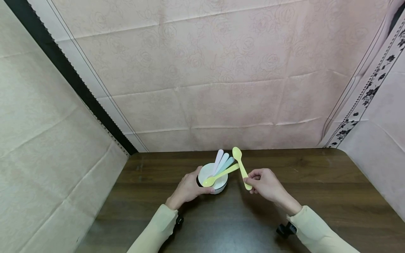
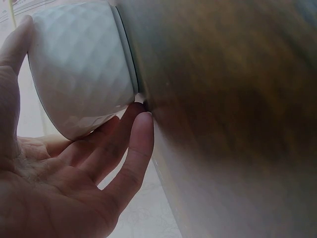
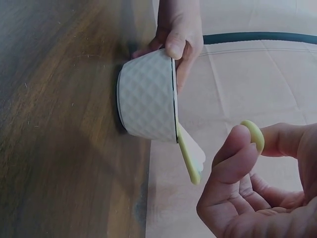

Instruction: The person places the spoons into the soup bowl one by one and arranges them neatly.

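Note:
A white bowl [image 1: 205, 172] with diamond-patterned sides and a dark rim line stands on the brown table. My left hand [image 1: 190, 188] grips it from the left, thumb at the near rim and fingers along the side and base. Inside lies a yellow spoon [image 1: 218, 177], its handle pointing right over the rim. Beside it, a lilac spoon [image 1: 218, 160] and two blue spoons [image 1: 227, 164] stick out at the back. My right hand [image 1: 265, 184] pinches another yellow spoon [image 1: 242, 167] near its handle end, scoop pointing up and away, just right of the bowl.
The dark brown wooden table [image 1: 152, 211] ends at a straight far edge. Behind it hangs a pale rose-patterned cloth [image 1: 227, 88], with more cloth [image 1: 47, 147] at the left and right. Black wrist devices [image 1: 286, 230] sit on both forearms.

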Tool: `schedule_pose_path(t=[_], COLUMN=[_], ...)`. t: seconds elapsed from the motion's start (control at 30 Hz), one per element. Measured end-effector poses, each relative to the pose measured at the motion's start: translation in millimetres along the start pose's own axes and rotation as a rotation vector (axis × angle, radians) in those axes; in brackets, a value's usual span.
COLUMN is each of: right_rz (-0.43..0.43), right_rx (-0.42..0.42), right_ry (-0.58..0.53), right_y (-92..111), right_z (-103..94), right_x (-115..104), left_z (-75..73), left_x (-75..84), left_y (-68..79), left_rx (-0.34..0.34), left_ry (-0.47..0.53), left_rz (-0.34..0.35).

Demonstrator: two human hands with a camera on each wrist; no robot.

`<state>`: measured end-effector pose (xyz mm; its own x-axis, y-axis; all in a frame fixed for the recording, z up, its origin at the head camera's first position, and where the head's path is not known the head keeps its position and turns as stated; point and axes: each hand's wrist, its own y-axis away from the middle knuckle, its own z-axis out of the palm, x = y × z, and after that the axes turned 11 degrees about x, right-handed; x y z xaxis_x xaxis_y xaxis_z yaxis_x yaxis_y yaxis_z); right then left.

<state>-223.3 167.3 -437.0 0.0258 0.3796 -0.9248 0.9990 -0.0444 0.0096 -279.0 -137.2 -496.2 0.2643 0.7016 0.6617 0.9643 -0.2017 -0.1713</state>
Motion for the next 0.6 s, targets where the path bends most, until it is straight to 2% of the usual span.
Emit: schedule_pose_path(t=[0.6], right_rz=[0.005], right_rx=[-0.055], right_ry=[0.005], right_y=[1.6], right_z=[0.9], right_x=[-2.1], left_z=[-0.5], left_x=[-0.4], left_y=[0.2], left_rx=[0.006], left_ry=[-0.024], left_rz=[0.013])
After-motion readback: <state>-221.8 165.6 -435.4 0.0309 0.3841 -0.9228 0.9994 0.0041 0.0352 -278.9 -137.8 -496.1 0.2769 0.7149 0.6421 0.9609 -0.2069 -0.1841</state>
